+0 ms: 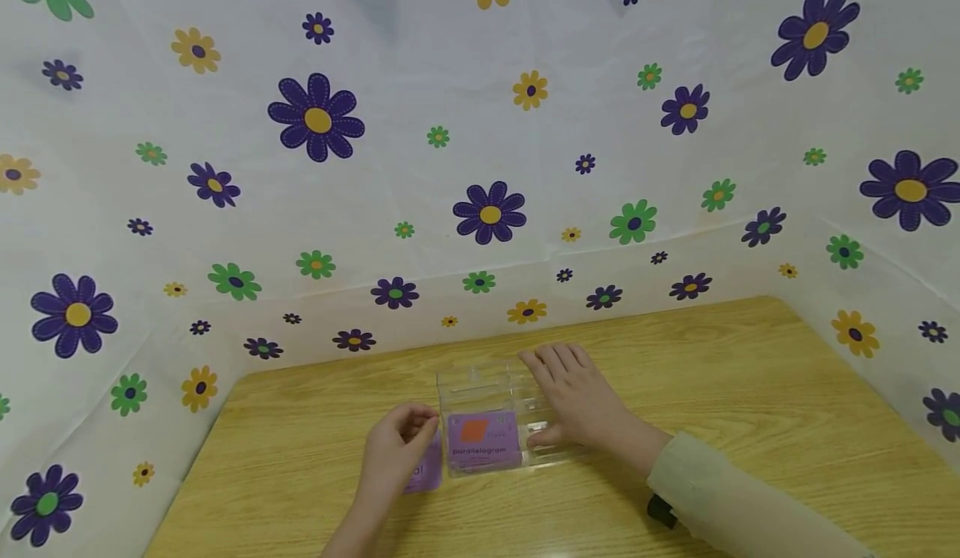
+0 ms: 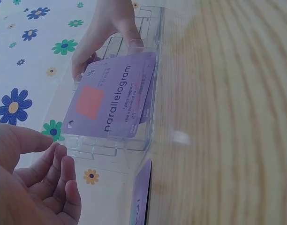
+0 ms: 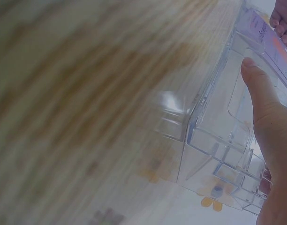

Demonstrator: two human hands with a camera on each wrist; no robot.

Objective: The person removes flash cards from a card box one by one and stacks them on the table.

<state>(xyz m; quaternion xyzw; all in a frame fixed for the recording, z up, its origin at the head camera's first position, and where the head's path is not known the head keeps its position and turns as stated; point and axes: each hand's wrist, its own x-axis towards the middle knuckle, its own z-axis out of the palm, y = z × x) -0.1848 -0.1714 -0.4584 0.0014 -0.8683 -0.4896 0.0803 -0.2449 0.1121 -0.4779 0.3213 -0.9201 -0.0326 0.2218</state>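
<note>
A clear plastic card box [image 1: 540,451] with several compartments lies on the table. In its left part leans a purple card [image 1: 483,445] printed with an orange shape and the word "parallelogram"; the left wrist view shows another purple card edge behind it. My right hand [image 1: 581,399] spans the box's right part and grips it, thumb on the near side [image 3: 258,86] and fingers over the far side. Just left of the box is my left hand [image 1: 397,449], fingers loosely bent and holding nothing [image 2: 45,183]. Partly hidden beneath it, a second purple card [image 1: 427,473] lies on the table.
The wood-grain table [image 1: 712,374] is enclosed at the back and sides by a white cloth [image 1: 420,82] with purple, green and yellow flowers. A black device [image 1: 662,510] sits at my right wrist, below the pale sleeve [image 1: 735,491].
</note>
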